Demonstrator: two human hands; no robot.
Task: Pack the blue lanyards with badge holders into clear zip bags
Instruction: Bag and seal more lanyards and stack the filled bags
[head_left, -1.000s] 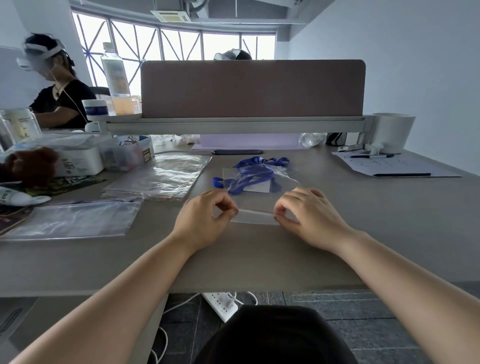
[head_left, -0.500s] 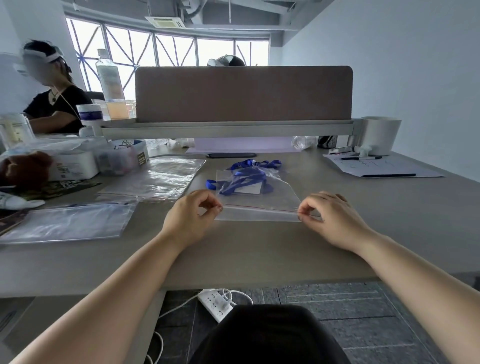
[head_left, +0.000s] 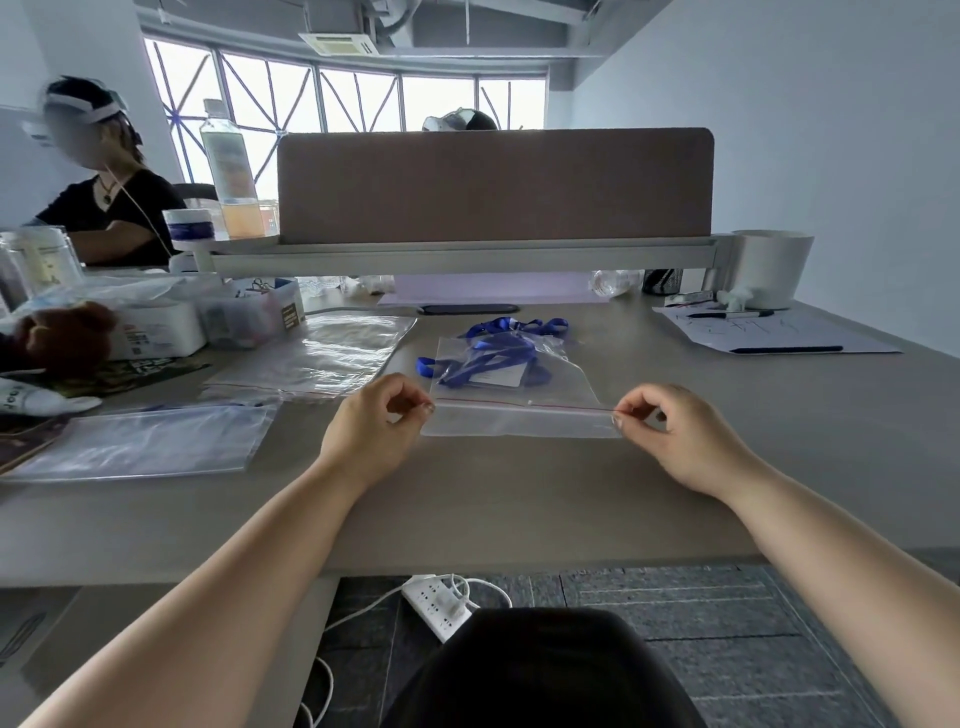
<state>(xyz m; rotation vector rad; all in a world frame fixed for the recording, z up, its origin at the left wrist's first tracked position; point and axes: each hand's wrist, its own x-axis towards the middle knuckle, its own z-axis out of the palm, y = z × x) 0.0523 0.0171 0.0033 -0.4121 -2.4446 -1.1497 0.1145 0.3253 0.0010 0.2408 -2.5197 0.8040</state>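
My left hand (head_left: 375, 423) and right hand (head_left: 678, 439) each pinch an end of the clear zip bag's (head_left: 519, 423) seal. It lies on the worktop (head_left: 519, 499), a blue lanyard (head_left: 491, 358) inside.

Lanyard (head_left: 493, 353): solid royal blue. Zip bag (head_left: 519, 421): clear and colourless, with one thin red line along the seal. Badge card (head_left: 496, 375) inside it: white. Tabletop (head_left: 519, 493): plain grey-beige. Divider panel (head_left: 493, 187): uniform dull brown. Paper sheet (head_left: 769, 332): white; the pen (head_left: 787, 349) on it is black. Pot (head_left: 769, 267): white. Power strip (head_left: 441, 605): white. Floor (head_left: 727, 623): dark grey carpet crossed by pale lines. Bottle (head_left: 231, 171): clear, amber liquid in the lower part. Spare bags (head_left: 332, 358): clear, red seal line.
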